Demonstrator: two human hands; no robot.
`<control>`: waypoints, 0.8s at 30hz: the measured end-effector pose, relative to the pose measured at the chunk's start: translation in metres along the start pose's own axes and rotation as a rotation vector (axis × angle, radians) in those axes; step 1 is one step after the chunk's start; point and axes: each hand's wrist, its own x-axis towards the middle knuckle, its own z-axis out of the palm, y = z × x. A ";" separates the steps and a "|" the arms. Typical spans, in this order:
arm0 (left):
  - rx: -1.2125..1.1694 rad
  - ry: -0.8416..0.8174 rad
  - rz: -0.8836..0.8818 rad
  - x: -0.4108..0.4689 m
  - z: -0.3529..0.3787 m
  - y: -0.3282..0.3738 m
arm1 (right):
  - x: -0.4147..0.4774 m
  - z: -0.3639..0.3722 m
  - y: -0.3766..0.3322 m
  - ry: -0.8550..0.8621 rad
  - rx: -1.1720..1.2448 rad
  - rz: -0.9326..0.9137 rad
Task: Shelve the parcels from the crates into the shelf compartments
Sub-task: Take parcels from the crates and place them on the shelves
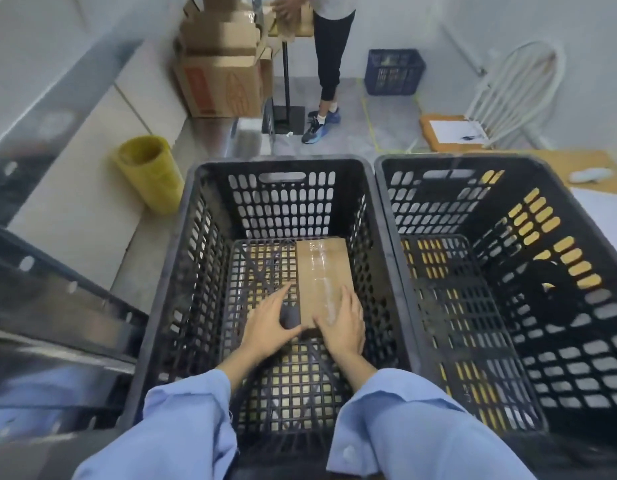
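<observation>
One flat brown cardboard parcel (320, 271) with clear tape lies on the bottom of the left black crate (210, 237). Both my hands reach down into that crate. My left hand (269, 323) is at the parcel's near left corner, fingers spread along its left edge and thumb touching the near edge. My right hand (341, 323) lies flat on the parcel's near right part, fingers straight. The right black crate (438, 202) holds no parcel that I can see. The dark metal shelf frame (57, 306) runs along the left.
A yellow roll (147, 171) stands on the floor left of the crates. Stacked cardboard boxes (220, 74) and another person (329, 64) are at the back. A blue crate (393, 71), a white chair (518, 91) and a clipboard (456, 131) sit at the back right.
</observation>
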 end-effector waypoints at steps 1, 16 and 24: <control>-0.011 -0.018 -0.008 0.001 0.002 -0.003 | 0.001 0.001 0.001 -0.002 -0.011 -0.009; -0.312 0.075 -0.218 0.015 -0.008 -0.039 | 0.028 0.014 -0.014 -0.081 0.291 -0.121; -0.432 -0.008 -0.199 0.032 -0.002 -0.025 | 0.038 0.011 -0.007 -0.215 0.342 0.012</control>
